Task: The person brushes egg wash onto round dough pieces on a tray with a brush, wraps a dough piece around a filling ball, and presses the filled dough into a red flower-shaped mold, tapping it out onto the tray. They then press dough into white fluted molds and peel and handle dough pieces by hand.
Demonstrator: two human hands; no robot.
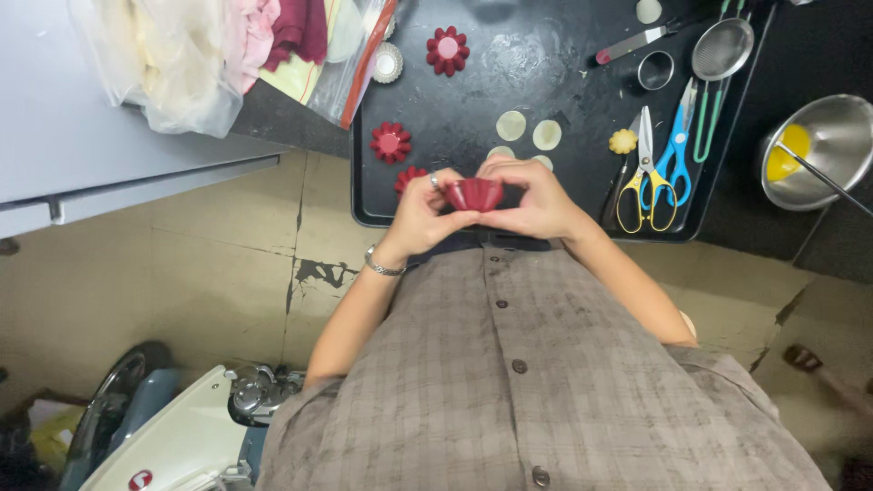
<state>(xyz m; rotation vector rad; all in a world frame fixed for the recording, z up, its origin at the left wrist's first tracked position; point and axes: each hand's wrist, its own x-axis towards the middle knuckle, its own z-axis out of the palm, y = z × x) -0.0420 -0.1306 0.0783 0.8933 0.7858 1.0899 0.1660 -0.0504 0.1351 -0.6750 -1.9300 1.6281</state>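
The left hand (420, 211) and the right hand (536, 202) meet over the near edge of a black tray (546, 64), both curled closed around one small red fluted cup (475, 194), fingers pinching its sides from nine and three o'clock with the thumbs at its rim. The cup sits just above the tray's near lip, right in front of the person's grey checked shirt (527, 382). At ten o'clock from the hands a second red cup (390, 142) lies on the tray with a pale filling pressed in, and another filled one (447, 49) rests farther out at eleven; a third red cup (408, 176) peeks out just beside the left hand. At twelve to one o'clock lie flat pale dough rounds (511, 125). Out at two o'clock are yellow scissors (639, 182) and blue scissors (675, 155), with a small strainer (722, 47) beyond them. Off the tray, at three o'clock, a steel bowl (823, 145) holds something yellow. Because the cup is held over the very edge of the tray, a slip of the thumbs could likely send it to the tiled floor (218, 264); squeezing the soft sides too hard might buckle the flutes or tear any dough inside, though the inside is hidden here.
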